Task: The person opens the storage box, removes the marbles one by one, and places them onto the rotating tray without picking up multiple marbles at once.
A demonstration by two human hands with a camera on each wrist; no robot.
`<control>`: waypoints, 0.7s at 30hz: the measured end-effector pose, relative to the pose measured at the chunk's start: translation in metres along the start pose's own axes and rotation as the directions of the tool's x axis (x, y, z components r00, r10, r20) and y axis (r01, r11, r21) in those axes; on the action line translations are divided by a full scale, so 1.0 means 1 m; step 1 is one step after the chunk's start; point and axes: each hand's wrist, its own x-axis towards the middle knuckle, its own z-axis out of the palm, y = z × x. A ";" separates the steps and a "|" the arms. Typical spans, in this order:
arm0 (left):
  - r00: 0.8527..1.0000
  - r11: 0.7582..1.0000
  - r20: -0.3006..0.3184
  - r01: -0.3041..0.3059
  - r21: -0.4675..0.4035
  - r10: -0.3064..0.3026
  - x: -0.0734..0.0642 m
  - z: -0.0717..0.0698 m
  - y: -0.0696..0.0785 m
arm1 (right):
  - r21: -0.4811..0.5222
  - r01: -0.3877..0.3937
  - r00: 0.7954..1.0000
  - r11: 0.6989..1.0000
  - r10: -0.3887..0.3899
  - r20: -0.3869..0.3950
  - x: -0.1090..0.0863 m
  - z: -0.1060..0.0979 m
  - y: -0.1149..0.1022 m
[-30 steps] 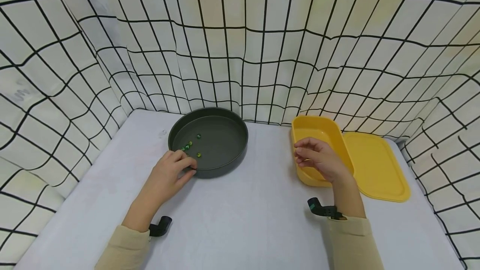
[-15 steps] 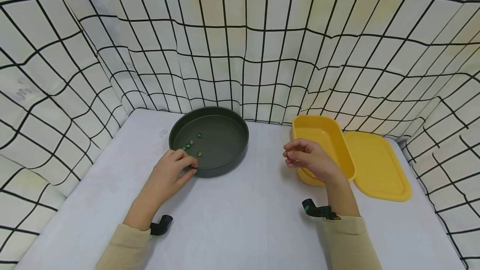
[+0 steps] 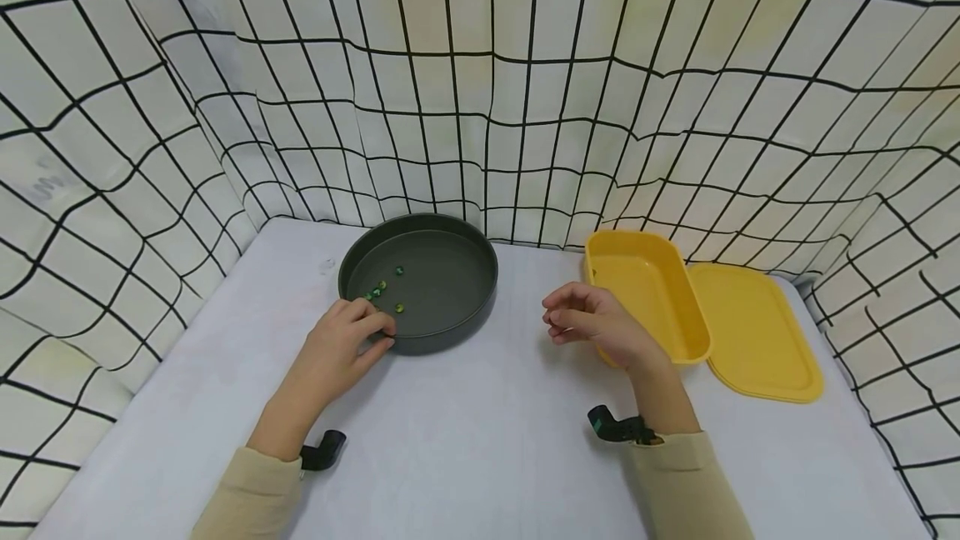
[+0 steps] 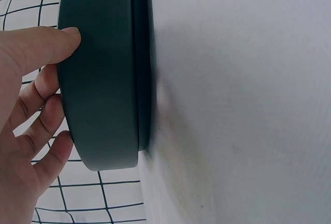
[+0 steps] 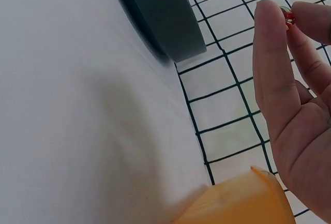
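Note:
My left hand (image 3: 337, 352) grips the near-left rim of a round dark baking pan (image 3: 450, 319), thumb on the outer wall and fingers over the rim; the left wrist view shows this hold on the pan wall (image 4: 103, 79). Inside the pan lie several small shiny green and yellow-green marbles (image 3: 400, 307). Between the pan and a yellow box (image 3: 648, 298), my right hand (image 3: 600, 327) is raised above the table. It pinches a tiny glassy red-orange marble (image 5: 288, 21) between thumb and fingertips, mostly covered by them in the right wrist view.
A yellow lid (image 3: 757, 332) lies flat to the right of the box. White cloth (image 3: 480, 457) covers the table. White walls with a black grid (image 3: 487, 90) enclose the back and sides.
My right hand has moved left from over the yellow box toward the pan, still pinching the small marble. The left hand has stayed on the pan rim.

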 end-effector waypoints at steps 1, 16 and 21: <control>1.000 1.000 -0.004 -0.003 -0.002 0.003 0.000 0.000 0.000 | -0.003 0.000 1.000 1.000 0.000 0.003 0.000 0.002 0.000; 1.000 1.000 -0.009 -0.024 0.000 0.024 0.001 0.000 0.001 | -0.050 0.014 0.992 0.999 -0.008 0.124 0.015 0.034 0.005; 1.000 1.000 -0.011 -0.014 0.007 0.014 -0.001 0.001 -0.001 | -0.069 0.015 0.988 0.998 -0.004 0.154 0.026 0.049 -0.001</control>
